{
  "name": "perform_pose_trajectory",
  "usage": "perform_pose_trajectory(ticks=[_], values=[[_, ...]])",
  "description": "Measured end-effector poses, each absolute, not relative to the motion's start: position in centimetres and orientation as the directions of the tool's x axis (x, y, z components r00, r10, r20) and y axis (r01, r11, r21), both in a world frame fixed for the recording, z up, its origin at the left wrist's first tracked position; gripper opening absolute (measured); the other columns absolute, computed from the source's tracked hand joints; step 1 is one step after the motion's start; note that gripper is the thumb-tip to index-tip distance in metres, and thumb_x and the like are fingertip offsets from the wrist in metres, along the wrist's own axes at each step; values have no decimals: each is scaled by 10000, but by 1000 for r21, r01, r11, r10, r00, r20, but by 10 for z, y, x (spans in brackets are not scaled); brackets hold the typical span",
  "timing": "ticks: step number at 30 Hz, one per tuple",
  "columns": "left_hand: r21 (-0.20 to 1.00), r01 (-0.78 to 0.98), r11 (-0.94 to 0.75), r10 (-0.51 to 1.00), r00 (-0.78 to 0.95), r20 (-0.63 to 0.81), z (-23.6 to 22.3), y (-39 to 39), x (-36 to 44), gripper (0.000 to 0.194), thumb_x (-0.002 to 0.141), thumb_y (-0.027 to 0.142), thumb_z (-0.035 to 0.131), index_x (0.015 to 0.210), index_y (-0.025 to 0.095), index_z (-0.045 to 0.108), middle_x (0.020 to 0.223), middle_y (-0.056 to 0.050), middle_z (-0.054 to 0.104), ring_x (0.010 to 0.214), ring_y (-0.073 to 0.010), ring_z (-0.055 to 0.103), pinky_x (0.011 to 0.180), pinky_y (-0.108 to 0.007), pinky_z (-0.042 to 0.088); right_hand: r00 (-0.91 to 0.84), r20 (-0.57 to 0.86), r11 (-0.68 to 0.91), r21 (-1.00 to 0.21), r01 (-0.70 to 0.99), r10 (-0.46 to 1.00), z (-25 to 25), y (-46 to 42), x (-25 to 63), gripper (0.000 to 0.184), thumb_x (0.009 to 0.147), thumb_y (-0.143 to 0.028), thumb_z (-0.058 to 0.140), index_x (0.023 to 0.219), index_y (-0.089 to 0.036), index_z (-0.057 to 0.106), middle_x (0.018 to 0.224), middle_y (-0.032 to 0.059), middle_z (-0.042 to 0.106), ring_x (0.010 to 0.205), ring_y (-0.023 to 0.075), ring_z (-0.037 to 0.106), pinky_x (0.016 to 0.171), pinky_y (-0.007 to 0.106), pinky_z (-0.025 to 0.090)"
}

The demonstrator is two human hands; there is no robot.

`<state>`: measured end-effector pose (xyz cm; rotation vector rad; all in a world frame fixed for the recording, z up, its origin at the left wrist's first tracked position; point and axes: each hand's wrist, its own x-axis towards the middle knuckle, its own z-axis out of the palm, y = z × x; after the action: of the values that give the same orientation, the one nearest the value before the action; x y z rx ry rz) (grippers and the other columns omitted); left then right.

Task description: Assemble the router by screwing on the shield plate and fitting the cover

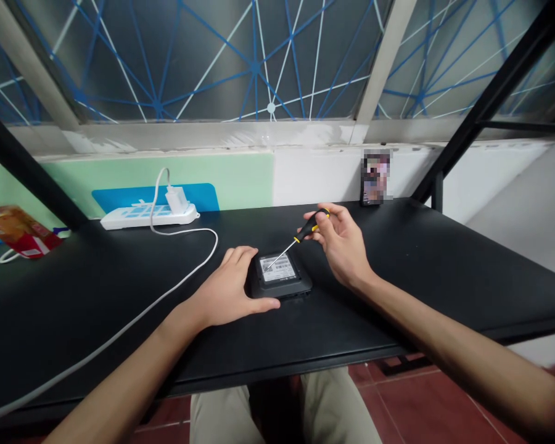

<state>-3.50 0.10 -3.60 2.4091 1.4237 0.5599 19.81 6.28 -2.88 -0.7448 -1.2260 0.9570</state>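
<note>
A small black square device (305,285) lies on the table, a white label with print and barcodes on its upper face. My left hand (226,287) grips it from the left, thumb along the near edge and fingers at the far left corner. In my right hand (345,243) is a screwdriver (311,227) with a black and yellow handle, pinched between thumb and fingers. Its metal shaft slants down to the left, and the tip appears over the left part of the label. Whether the tip touches the device I cannot tell.
A white power strip (148,216) with a plugged-in charger (176,199) stands at the back left. Its white cable (185,277) runs across the black table (411,271). An orange-red packet (23,228) is far left; a phone (374,179) leans on the wall.
</note>
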Motion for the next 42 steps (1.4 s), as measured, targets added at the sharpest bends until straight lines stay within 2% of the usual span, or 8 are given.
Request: perform_pose_trajectory(ticks=[5, 15, 25, 29, 34, 37, 42], values=[[426, 761, -489, 872, 431, 231, -39, 2, -35, 875, 750, 673, 721, 1412, 171, 445, 1421, -169, 505, 1344, -385, 448, 1137, -572, 390, 20, 432, 428, -885, -184, 902, -31, 61, 195, 356, 849, -475, 723, 1062, -259, 537, 989, 16, 700, 702, 124, 706, 664, 296, 595], [428, 761, -487, 873, 434, 221, -40, 2, -35, 889, 751, 674, 726, 1413, 153, 443, 1435, -174, 489, 1351, -378, 438, 1147, -543, 390, -16, 467, 461, -878, -129, 884, -31, 55, 192, 331, 870, -458, 697, 1071, -258, 527, 1007, 22, 694, 712, 130, 712, 673, 304, 618], [422, 765, -486, 874, 434, 220, -40, 3, -35, 896, 753, 688, 712, 1412, 143, 443, 1441, -171, 484, 1348, -376, 435, 1144, -547, 394, 18, 614, 614, -788, -34, 789, -27, 51, 192, 272, 877, -379, 699, 1056, -253, 538, 952, 9, 679, 727, 124, 696, 611, 272, 616], [418, 773, -478, 878, 431, 208, -41, 3, -35, 909, 754, 689, 712, 1418, 131, 439, 1439, -171, 485, 1353, -369, 433, 1153, -533, 392, 50, 655, 655, -756, 10, 754, -26, 52, 194, 260, 888, -376, 684, 1074, -267, 540, 963, 7, 678, 713, 124, 688, 631, 291, 621], [411, 778, -475, 880, 434, 195, -39, 3, -37, 916, 761, 697, 698, 1430, 135, 422, 1440, -172, 482, 1360, -370, 426, 1147, -536, 400, 97, 601, 606, -795, -21, 793, -27, 60, 199, 313, 871, -428, 691, 1082, -264, 529, 985, 19, 681, 720, 129, 691, 632, 294, 605], [412, 776, -478, 877, 441, 189, -39, 4, -38, 918, 758, 710, 694, 1431, 149, 421, 1451, -174, 471, 1361, -372, 428, 1154, -547, 388, 163, 540, 555, -829, -65, 826, -29, 72, 206, 365, 855, -492, 685, 1084, -253, 531, 935, 10, 686, 655, 111, 654, 610, 285, 584], [418, 768, -486, 872, 456, 176, -37, 5, -40, 921, 757, 713, 693, 1434, 154, 416, 1469, -183, 449, 1380, -378, 414, 1168, -561, 366, 290, 430, 460, -887, -41, 855, -30, 89, 219, 382, 855, -528, 659, 1075, -227, 576, 889, 25, 691, 599, 88, 588, 579, 260, 532]])
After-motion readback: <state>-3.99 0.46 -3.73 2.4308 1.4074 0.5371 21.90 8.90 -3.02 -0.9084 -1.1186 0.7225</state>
